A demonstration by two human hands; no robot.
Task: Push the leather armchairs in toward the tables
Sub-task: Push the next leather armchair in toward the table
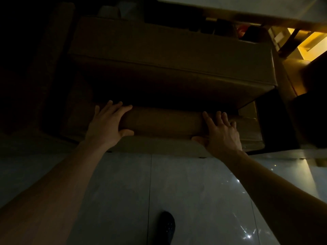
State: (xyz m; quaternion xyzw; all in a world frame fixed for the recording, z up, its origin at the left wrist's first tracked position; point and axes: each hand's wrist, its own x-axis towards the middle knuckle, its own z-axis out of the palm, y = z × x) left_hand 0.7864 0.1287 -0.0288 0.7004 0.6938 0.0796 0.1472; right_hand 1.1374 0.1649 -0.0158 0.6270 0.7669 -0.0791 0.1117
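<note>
A brown leather armchair (164, 55) fills the dim middle of the view, seen from behind and above, with its seat cushion beyond the padded top of the backrest (162, 123). My left hand (108, 124) lies flat on the left part of that backrest top, fingers spread and straight, thumb along the near edge. My right hand (221, 133) presses the right part the same way, fingers spread forward. A pale table (247, 7) with a wooden edge stands beyond the chair at the top right.
Glossy grey floor tiles (194, 191) spread below the chair, with my dark shoe (167, 225) on them. Another dark seat (315, 106) stands close on the right. Yellow light falls under the table at the far right (311, 45). The left side is in deep shadow.
</note>
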